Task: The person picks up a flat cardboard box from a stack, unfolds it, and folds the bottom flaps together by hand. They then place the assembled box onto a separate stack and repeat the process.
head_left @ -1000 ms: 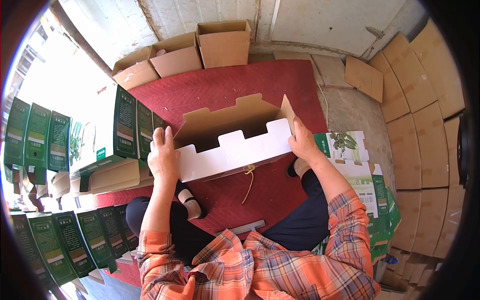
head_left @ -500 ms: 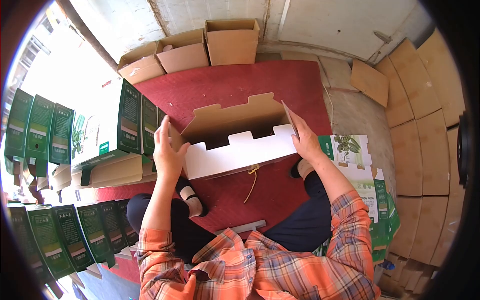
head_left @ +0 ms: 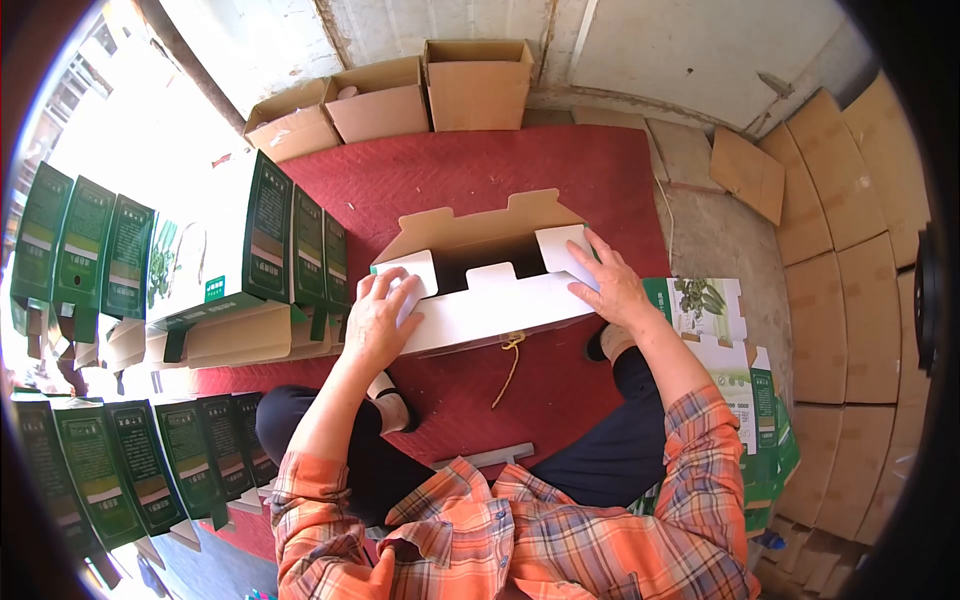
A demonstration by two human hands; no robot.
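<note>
A cardboard box [head_left: 500, 308], white on its front panel and brown inside, stands open at the top between my knees. My left hand [head_left: 380, 315] lies on its left end, fingers stretched over the white left flap [head_left: 418, 268], which is folded inward. At the other end, my right hand [head_left: 612, 282] rests with spread fingers on the white right flap [head_left: 556, 248], also bent in over the opening. The tall brown back panel [head_left: 480, 222] with notched tabs stands up. A yellow cord [head_left: 508, 372] hangs at the front.
Green printed boxes [head_left: 270, 230] stand at left, with another row [head_left: 180, 450] below. Flat printed cartons [head_left: 715, 350] lie at right beside stacked brown cardboard [head_left: 815, 330]. Several open brown boxes [head_left: 478, 92] line the back of the red mat [head_left: 440, 165].
Both end flaps have folded inward over the box opening. My hands have moved from the outer ends onto the flaps, the left one shifting right.
</note>
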